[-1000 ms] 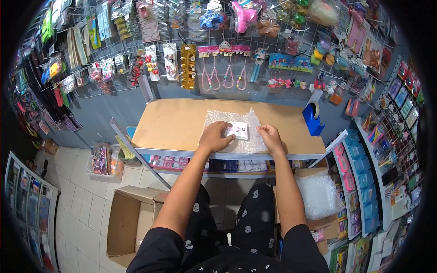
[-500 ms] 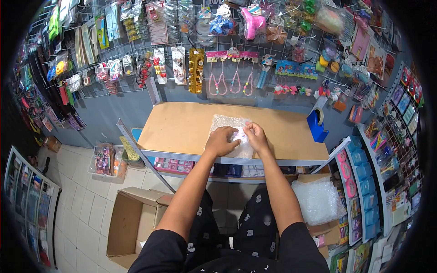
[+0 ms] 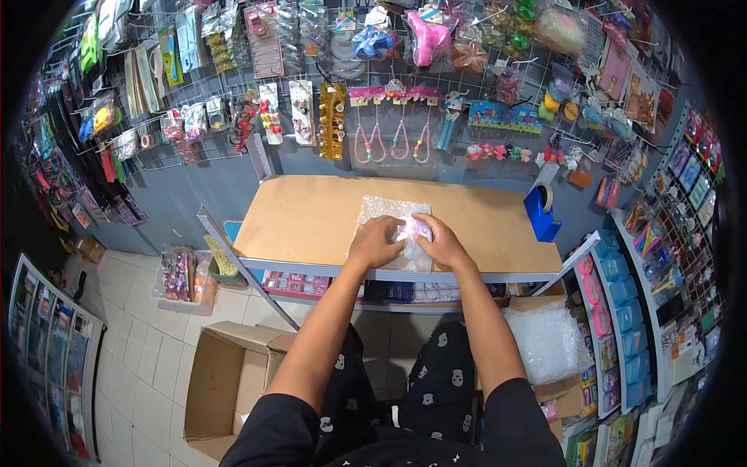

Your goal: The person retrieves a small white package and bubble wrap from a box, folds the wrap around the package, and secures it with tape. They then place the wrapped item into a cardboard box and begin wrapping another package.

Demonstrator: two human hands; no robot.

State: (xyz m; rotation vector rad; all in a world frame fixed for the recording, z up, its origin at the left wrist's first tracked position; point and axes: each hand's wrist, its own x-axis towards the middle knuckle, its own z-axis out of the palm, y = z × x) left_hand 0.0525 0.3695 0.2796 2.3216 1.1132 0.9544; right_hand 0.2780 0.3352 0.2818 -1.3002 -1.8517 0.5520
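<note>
A small pale pink-and-white bundle lies on a sheet of bubble wrap near the front edge of a wooden tabletop. My left hand curls against the bundle's left side, over the wrap. From the right, my right hand has its fingers and thumb closed around the bundle. What exactly the bundle is cannot be made out, as my fingers cover part of it.
A blue tape dispenser stands at the table's right end. Folded bubble wrap sits in a box at lower right. An open cardboard box is on the floor at left. Packaged accessories hang on the wall grid; shelves flank both sides.
My right hand has shifted slightly right and down, its fingers going from a pinch at the bundle's upper edge to curving around its side. My left hand stays almost in place.
</note>
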